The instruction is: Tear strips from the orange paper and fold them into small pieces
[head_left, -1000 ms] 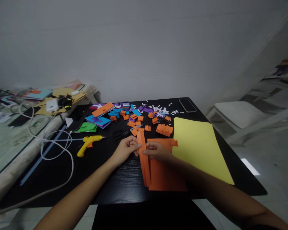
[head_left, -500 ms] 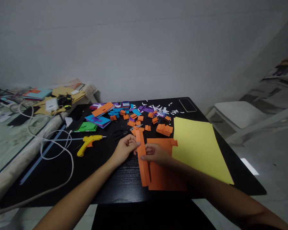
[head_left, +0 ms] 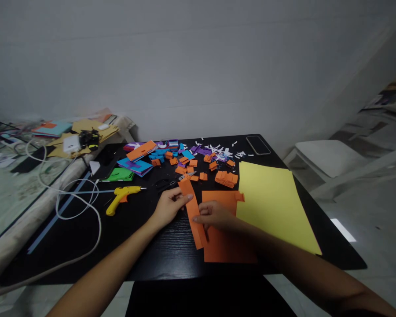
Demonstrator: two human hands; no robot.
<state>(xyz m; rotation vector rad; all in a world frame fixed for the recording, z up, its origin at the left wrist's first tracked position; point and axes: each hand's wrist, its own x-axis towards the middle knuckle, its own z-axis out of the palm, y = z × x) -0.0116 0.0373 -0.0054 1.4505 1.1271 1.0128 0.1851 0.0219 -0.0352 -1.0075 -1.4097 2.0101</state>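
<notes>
Dim, grayish light falls across a black counter (head_left: 171, 246), leaving a soft sheen along its near edge. Behind the counter, a wall (head_left: 185, 66) shows as flat, dull gray. A hard white patch of glare (head_left: 343, 230) breaks up the murky floor (head_left: 379, 264) to the counter's right. The left hand (head_left: 167, 207) catches more light than the shadowed right hand (head_left: 216, 215). Wide-angle distortion stretches a chair (head_left: 330, 156) right of the counter; shelves (head_left: 387, 103) beyond it smear into blur.
</notes>
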